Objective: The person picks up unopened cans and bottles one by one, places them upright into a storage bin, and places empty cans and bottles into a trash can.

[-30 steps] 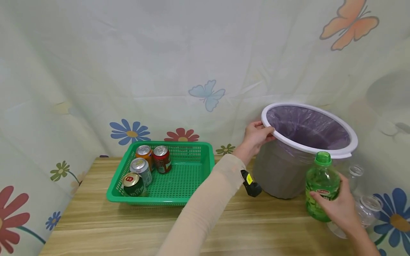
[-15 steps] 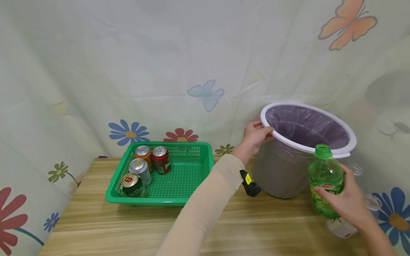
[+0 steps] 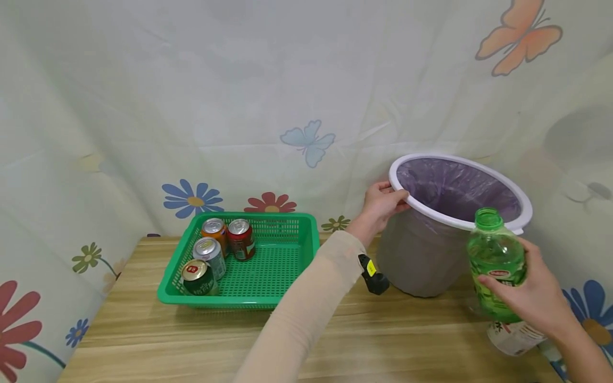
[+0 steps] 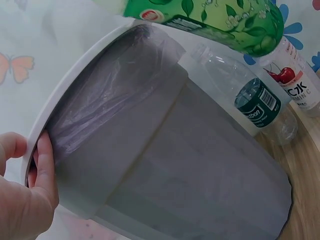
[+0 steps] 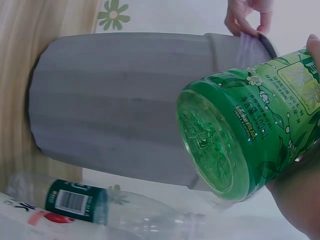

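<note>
While left hand point(image 3: 380, 208) pinches bin rim point(image 3: 431, 213), right hand point(image 3: 538, 287) grips bottle point(image 3: 498, 259), neck point(image 3: 489, 219) above it

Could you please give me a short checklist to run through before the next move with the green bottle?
1. Right grip secure on the green bottle: ok, thumb and fingers wrap its body.
2. Left grip on the bin rim: ok, it pinches the side away from the bottle.
3. Liner in place: ok, it covers the inner wall in view.
4. Bottle capped: not ok, the mouth is open.
5. Bottle clear of the rim: cannot tell, they overlap in the head view.
6. Bin floor free: cannot tell, it is hidden.
</note>
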Action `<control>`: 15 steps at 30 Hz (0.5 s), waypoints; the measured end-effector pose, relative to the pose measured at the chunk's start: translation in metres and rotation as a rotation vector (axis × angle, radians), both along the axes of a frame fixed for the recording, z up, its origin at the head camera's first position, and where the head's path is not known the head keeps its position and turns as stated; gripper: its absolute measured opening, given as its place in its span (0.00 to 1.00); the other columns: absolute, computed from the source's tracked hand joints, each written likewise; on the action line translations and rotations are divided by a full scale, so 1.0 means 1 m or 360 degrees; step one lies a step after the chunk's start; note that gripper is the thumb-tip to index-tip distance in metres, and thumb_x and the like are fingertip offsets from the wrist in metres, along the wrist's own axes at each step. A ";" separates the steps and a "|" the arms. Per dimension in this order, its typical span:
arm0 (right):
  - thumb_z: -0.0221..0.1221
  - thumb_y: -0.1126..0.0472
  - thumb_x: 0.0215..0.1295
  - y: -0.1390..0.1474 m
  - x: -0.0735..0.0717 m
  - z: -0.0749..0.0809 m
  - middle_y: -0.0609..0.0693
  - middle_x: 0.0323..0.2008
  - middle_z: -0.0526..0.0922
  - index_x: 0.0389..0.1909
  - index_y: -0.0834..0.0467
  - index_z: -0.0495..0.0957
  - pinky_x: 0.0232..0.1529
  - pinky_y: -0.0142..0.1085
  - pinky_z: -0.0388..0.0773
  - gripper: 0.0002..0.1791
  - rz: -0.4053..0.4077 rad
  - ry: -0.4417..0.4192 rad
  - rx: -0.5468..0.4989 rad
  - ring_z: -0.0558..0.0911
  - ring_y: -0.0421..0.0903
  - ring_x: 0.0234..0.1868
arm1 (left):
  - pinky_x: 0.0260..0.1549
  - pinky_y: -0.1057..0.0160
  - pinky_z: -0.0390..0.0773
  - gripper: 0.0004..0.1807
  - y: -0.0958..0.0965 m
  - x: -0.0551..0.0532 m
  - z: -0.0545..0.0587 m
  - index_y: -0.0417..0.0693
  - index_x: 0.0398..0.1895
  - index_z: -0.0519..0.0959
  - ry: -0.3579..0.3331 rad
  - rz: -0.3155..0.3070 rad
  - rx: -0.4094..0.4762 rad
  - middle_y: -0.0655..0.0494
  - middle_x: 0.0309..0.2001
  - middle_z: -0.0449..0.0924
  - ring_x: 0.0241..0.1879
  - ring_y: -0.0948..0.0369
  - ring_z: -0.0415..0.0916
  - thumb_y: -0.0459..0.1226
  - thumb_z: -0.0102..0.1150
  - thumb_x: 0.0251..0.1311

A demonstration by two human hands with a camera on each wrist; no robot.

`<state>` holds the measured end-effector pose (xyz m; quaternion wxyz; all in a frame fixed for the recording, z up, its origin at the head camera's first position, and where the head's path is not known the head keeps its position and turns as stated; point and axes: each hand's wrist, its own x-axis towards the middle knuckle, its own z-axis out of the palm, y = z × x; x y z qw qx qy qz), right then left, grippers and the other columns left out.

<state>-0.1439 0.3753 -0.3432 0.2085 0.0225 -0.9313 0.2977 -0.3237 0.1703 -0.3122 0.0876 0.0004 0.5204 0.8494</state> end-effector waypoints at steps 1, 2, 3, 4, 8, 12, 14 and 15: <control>0.70 0.61 0.46 0.001 0.000 0.002 0.74 0.50 0.66 0.69 0.61 0.44 0.35 0.41 0.69 0.54 0.0012 0.0020 0.0007 0.71 0.49 0.46 | 0.33 0.58 0.82 0.18 0.000 0.000 0.000 0.41 0.42 0.72 0.0000 0.0002 0.0003 0.52 0.28 0.78 0.24 0.60 0.76 0.22 0.60 0.46; 0.71 0.62 0.45 0.001 0.000 0.003 0.74 0.49 0.67 0.69 0.60 0.44 0.35 0.35 0.68 0.55 0.0025 0.0050 0.0021 0.70 0.39 0.45 | 0.33 0.58 0.82 0.18 0.000 0.000 0.000 0.41 0.42 0.72 0.0000 0.0003 0.0005 0.52 0.28 0.78 0.23 0.60 0.76 0.22 0.60 0.46; 0.71 0.63 0.44 0.002 0.000 0.005 0.73 0.49 0.68 0.69 0.60 0.45 0.33 0.30 0.66 0.55 0.0033 0.0076 0.0038 0.68 0.31 0.44 | 0.33 0.58 0.82 0.18 0.000 0.000 0.000 0.41 0.43 0.72 0.0000 0.0003 0.0004 0.52 0.28 0.78 0.23 0.60 0.76 0.22 0.60 0.46; 0.72 0.64 0.43 0.002 0.000 0.007 0.74 0.49 0.67 0.68 0.60 0.46 0.33 0.27 0.64 0.55 0.0043 0.0100 0.0053 0.68 0.30 0.43 | 0.33 0.58 0.82 0.19 0.000 0.000 -0.001 0.41 0.43 0.72 0.0001 0.0004 0.0005 0.52 0.28 0.78 0.23 0.60 0.76 0.22 0.60 0.46; 0.70 0.63 0.47 0.003 -0.001 0.017 0.76 0.53 0.63 0.70 0.59 0.42 0.38 0.38 0.69 0.55 0.0061 0.0070 0.0081 0.71 0.52 0.47 | 0.33 0.58 0.82 0.19 0.000 0.000 -0.001 0.41 0.43 0.71 0.0002 0.0002 0.0002 0.52 0.28 0.78 0.23 0.60 0.76 0.22 0.60 0.47; 0.66 0.59 0.53 0.005 -0.002 0.030 0.78 0.58 0.54 0.70 0.60 0.35 0.42 0.61 0.64 0.54 0.0042 -0.0047 0.0067 0.61 0.75 0.51 | 0.32 0.58 0.82 0.19 0.000 0.000 -0.001 0.41 0.43 0.71 0.0004 0.0002 0.0003 0.52 0.28 0.78 0.23 0.60 0.76 0.22 0.60 0.47; 0.64 0.58 0.55 0.005 -0.004 0.036 0.79 0.59 0.52 0.70 0.62 0.34 0.38 0.66 0.60 0.54 0.0026 -0.0093 0.0057 0.60 0.77 0.51 | 0.32 0.58 0.82 0.19 0.001 0.000 -0.001 0.41 0.43 0.71 0.0004 0.0005 -0.0001 0.52 0.28 0.78 0.23 0.60 0.76 0.22 0.60 0.46; 0.63 0.57 0.57 0.006 -0.004 0.039 0.79 0.58 0.51 0.70 0.62 0.33 0.37 0.66 0.61 0.53 0.0015 -0.0112 0.0063 0.59 0.77 0.51 | 0.32 0.59 0.82 0.19 0.001 -0.001 -0.001 0.41 0.43 0.71 0.0004 0.0005 -0.0004 0.52 0.28 0.78 0.23 0.60 0.76 0.22 0.60 0.47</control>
